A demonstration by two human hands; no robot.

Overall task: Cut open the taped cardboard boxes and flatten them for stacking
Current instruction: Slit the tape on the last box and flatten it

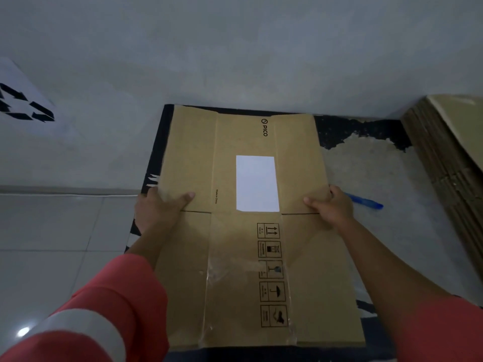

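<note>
A flattened brown cardboard box with a white label, a PICO logo and handling symbols lies spread over a dark mat. Clear tape remains along its near half. My left hand grips the box's left edge, thumb on top and fingers hidden beneath. My right hand grips the right edge the same way. A blue cutter lies on the mat just right of my right hand.
A stack of flattened cardboard stands at the right by the wall. The dark mat has a pale worn patch. A white sheet with a black recycling mark hangs on the left wall. Grey floor tiles spread to the left.
</note>
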